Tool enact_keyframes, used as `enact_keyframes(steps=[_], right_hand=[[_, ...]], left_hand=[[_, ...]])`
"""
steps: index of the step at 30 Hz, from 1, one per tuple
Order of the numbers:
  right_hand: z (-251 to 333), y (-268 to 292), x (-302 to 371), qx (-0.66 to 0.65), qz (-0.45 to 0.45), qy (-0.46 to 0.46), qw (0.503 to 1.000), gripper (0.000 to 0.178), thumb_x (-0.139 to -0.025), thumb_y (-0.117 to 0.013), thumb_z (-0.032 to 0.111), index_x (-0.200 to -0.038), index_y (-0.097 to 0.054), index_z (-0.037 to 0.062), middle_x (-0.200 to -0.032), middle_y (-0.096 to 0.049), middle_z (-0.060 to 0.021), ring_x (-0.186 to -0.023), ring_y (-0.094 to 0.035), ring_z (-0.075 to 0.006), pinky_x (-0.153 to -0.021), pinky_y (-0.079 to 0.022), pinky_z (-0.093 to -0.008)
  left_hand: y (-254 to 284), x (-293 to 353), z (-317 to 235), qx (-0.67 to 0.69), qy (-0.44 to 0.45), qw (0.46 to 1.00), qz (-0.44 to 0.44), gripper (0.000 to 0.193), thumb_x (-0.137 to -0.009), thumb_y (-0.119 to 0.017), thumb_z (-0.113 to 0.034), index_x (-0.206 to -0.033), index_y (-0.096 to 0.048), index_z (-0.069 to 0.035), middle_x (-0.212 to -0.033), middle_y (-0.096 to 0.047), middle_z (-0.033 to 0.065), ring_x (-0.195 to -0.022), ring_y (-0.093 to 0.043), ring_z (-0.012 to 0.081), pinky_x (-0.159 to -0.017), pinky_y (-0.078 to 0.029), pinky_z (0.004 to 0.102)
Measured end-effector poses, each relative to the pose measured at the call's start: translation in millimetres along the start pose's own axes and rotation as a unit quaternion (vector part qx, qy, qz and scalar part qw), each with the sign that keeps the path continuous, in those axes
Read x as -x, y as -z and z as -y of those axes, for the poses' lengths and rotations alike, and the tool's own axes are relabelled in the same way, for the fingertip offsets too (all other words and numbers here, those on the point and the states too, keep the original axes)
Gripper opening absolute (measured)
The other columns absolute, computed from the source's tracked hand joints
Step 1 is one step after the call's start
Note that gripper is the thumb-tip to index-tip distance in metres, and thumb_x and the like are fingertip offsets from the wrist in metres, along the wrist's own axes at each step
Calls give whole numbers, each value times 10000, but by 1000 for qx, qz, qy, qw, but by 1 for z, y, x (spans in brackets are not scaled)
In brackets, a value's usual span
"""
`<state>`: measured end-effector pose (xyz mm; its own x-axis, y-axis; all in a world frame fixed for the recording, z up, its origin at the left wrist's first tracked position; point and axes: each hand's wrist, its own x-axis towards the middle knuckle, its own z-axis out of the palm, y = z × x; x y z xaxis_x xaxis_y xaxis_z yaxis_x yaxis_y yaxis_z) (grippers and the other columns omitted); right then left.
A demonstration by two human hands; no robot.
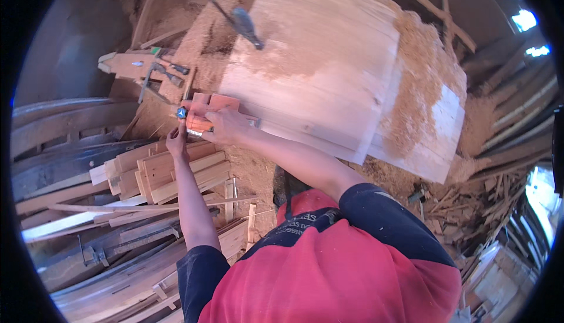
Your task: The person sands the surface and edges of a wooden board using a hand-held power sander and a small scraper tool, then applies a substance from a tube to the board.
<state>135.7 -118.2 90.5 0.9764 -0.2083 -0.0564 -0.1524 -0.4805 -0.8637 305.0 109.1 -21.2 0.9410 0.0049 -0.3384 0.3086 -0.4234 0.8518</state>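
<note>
An orange-red power tool that looks like an electric planer [200, 124] lies at the near left corner of a wide pale board [317, 59]. A blue knob [182, 113] shows at its left end. My right hand [228, 125] reaches across from the right, its fingers closed over the planer's body. From below, my left hand [176, 141] comes up to the knob end with its fingertips pinched at the tool, just under the knob. The fingers partly cover the tool's near side.
Beyond my hands, a dark tool with a thick handle [244, 24] lies on the board. Hand tools [167, 75] lie at the left. Sawdust [414, 82] heaps on the board's right part. Stacked planks [158, 173] stand near my left arm; wood scraps [470, 205] lie at the right.
</note>
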Motion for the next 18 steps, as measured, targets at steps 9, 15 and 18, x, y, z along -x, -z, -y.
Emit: enact_keyframes(steps=[9,15,18], right_hand=[[-83,124,272,118,-17,-106,987,505,-791,-750,495,-1064,-654,81,-989,-692,-185,-935,-673,-397,-832,-535,-509],[-113,223,436,92,-42,-95,990,408,-685,-788,305,-1022,-695,95,-948,-700,-152,-872,-681,-375,-753,-552,-475],[-128,221,446,66,-37,-97,992,430,-689,-779,272,-1068,-697,86,-967,-702,-150,-910,-681,-372,-780,-553,-462]], left_hand=[[-123,244,40,-100,11,970,221,558,-783,-886,-343,-1138,-636,9,-927,-685,65,-768,-618,103,-651,-504,249],[-201,424,37,-164,-78,934,307,751,-667,-903,-535,-1013,-554,33,-891,-635,132,-804,-621,217,-703,-514,358],[-201,430,29,-189,-77,933,297,762,-662,-904,-544,-1020,-562,35,-897,-638,129,-806,-624,213,-709,-519,351]])
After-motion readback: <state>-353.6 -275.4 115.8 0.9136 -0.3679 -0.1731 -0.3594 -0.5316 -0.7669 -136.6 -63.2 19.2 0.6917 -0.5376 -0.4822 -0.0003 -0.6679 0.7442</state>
